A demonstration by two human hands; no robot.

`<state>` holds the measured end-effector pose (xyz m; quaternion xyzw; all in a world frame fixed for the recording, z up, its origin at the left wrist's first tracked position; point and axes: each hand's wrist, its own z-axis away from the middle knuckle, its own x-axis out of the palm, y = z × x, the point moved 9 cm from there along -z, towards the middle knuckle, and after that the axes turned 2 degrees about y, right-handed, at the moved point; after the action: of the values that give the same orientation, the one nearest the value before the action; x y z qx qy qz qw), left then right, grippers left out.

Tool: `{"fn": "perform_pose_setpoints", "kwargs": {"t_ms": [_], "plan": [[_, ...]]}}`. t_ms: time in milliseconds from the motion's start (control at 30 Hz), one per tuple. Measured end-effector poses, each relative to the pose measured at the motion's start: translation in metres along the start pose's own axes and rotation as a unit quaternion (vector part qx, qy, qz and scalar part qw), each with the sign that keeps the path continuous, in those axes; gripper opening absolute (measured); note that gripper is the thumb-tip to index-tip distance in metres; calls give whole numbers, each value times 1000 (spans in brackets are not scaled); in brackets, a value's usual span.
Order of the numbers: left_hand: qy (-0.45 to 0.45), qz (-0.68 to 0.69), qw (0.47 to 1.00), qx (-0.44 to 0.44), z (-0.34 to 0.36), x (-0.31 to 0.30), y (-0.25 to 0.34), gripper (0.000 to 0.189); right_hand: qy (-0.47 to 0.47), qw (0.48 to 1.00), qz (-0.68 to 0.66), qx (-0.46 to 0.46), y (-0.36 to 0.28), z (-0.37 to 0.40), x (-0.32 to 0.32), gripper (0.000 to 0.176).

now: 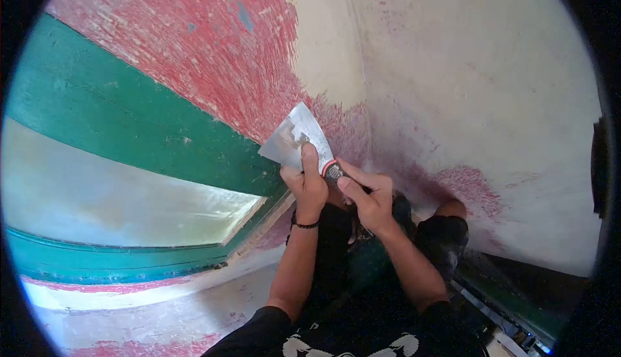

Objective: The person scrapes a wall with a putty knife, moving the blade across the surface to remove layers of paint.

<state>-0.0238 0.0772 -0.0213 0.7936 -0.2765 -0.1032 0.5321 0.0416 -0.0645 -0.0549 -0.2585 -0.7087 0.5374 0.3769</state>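
Note:
A wide putty knife (284,142) is in both my hands, in front of a wall with scraped red paint (213,46). Its metal blade has a patch of residue on it and fans out up and to the left. My left hand (308,189), with a dark bracelet at the wrist, grips the blade's lower part, thumb pressed on the metal. Closed around the dark handle with its red collar is my right hand (372,203). Part of the handle is hidden by the right fingers.
A green frame (129,104) around a pale panel (123,192) slants along the left. On the right, a whitish wall (479,78) with red paint remnants meets the red one at a corner. Dark objects lie low at the right, beside my bent legs.

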Motion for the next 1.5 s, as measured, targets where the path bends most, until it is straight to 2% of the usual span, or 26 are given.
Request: {"fn": "perform_pose_setpoints", "kwargs": {"t_ms": [133,167,200,267,300,367,400,500,567,667,700,800,900,1000,1200,1300,1400,1500], "plan": [[-6,-10,1000,-15,20,-10,-41,27,25,999,-13,-17,42,7,-5,33],[-14,-29,999,-41,29,-16,-74,35,28,1000,1,-9,63,8,-14,33],[-27,-66,997,-36,35,-17,-97,33,31,999,16,3,86,13,-20,34],[-119,-168,976,-68,38,0,-98,33,63,996,-43,48,140,15,-36,32],[-126,-185,969,-101,40,2,-109,34,81,992,-71,66,159,13,-44,31],[-139,-216,953,-161,41,6,-133,36,52,997,24,41,169,8,-54,30],[-120,-169,966,-155,41,10,-130,36,36,996,73,29,161,5,-54,29],[-60,-24,984,-165,49,23,-134,37,163,986,-10,-37,133,5,-68,27],[-19,78,976,-200,55,32,-149,37,123,992,36,-12,127,10,-78,30],[-47,172,940,-291,62,49,-150,37,86,993,67,-54,121,7,-79,34],[-48,150,941,-301,60,49,-146,38,81,991,71,-81,119,6,-79,35],[-17,156,948,-276,53,53,-138,37,49,993,106,-19,134,1,-82,39],[-39,141,955,-259,42,58,-135,39,63,991,99,-61,127,-8,-83,40],[-63,131,958,-246,40,64,-138,46,43,996,73,-23,128,-11,-86,41],[-67,106,961,-246,48,54,-139,48,85,988,96,-82,111,1,-78,40],[-62,83,957,-273,51,51,-135,45,89,987,116,-66,117,5,-73,39],[-70,122,955,-260,42,61,-134,44,76,985,144,-61,103,-3,-81,39],[-82,140,950,-267,34,70,-131,45,68,991,100,-58,103,-17,-89,40]]}}
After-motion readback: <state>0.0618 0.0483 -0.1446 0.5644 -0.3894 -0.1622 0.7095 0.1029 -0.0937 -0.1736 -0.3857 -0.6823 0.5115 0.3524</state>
